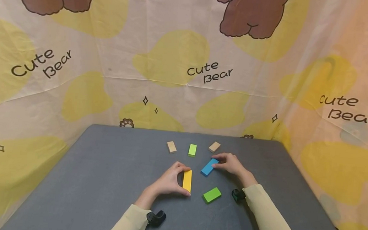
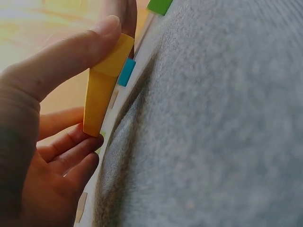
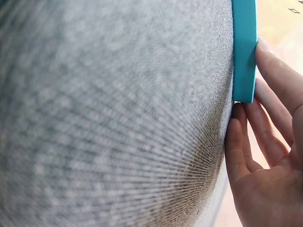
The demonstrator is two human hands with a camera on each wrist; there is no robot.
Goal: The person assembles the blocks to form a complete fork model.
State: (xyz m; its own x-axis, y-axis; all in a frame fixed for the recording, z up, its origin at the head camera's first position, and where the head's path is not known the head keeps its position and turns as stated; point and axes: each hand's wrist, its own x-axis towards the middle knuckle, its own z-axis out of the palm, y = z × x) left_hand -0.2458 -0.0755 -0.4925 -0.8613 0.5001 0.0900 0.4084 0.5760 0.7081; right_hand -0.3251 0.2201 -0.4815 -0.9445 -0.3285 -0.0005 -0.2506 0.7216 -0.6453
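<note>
While your left hand (image 1: pixel 167 181) pinches the yellow rectangular block (image 1: pixel 187 181) end to end, your right hand (image 1: pixel 231 164) pinches the blue block (image 1: pixel 208 168) near its one o'clock end, at the yellow's two o'clock. Both look light, stiff, perhaps slick; flat ends should grip surest. Toward the yellow's four o'clock, a smooth green block (image 1: pixel 212 194) lies on finely textured grey cloth (image 1: pixel 102 180).

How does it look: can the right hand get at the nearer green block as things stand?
Probably yes: in the head view, only bare table lies between the right hand and the nearer green block. That hand touches the blue block, though, so it may need to let go first.
</note>
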